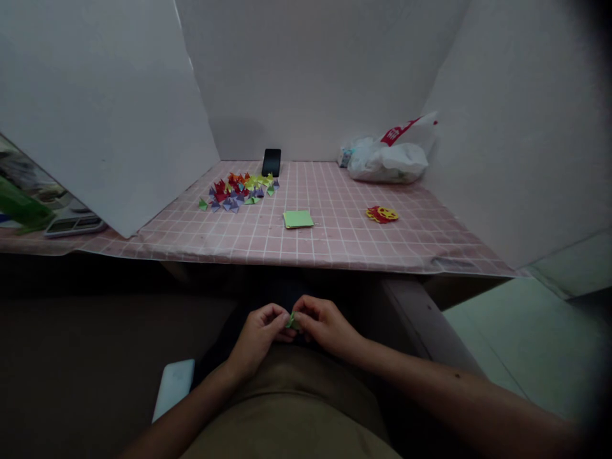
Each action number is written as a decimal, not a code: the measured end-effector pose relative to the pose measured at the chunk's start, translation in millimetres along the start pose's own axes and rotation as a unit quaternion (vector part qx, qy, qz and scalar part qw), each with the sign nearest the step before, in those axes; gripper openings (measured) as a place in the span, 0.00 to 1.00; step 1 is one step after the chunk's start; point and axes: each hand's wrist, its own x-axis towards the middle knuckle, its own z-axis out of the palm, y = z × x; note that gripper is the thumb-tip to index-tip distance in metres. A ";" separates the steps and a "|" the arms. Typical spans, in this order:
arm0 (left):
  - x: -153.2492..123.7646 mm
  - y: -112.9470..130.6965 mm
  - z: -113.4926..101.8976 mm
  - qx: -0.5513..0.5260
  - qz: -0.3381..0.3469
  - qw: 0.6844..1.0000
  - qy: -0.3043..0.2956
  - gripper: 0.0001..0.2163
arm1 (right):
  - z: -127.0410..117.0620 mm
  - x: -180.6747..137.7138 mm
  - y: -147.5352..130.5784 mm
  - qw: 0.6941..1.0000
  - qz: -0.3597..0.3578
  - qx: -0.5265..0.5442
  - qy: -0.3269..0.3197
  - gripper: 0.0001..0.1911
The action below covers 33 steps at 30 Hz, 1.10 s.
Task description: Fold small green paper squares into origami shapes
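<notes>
Just above my lap, a small folded piece of green paper (292, 321) is pinched between both hands. My left hand (266, 326) grips it from the left with thumb and fingertips. From the other side my right hand (321, 320) pinches it the same way, partly covering it. Its exact folded shape is too small to make out. On the table beyond lies a stack of square green paper sheets (298, 219). Farther left sits a pile of small folded paper figures (238, 191) in red, orange, yellow, purple and green.
A pink checked tablecloth (335, 245) covers the table. A black phone (271, 162) leans near the back panel. Red and yellow cut-out pieces (382, 214) lie right of the stack, with a white plastic bag (389, 160) behind. White panels enclose three sides. A pale flat device (174, 387) rests beside my left forearm.
</notes>
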 end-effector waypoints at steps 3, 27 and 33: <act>-1.8 2.8 1.0 -0.005 0.007 1.000 0.015 0.11 | -3.4 1.7 -0.9 0.995 0.020 0.100 -0.019 0.09; -0.5 -4.8 -0.7 -0.170 0.015 0.983 0.066 0.10 | -6.5 -3.7 -5.4 0.975 -0.174 -0.132 0.048 0.05; -0.5 -7.6 -0.5 -0.203 -0.053 0.977 0.040 0.11 | -3.9 -0.2 0.2 0.978 -0.131 -0.156 0.050 0.04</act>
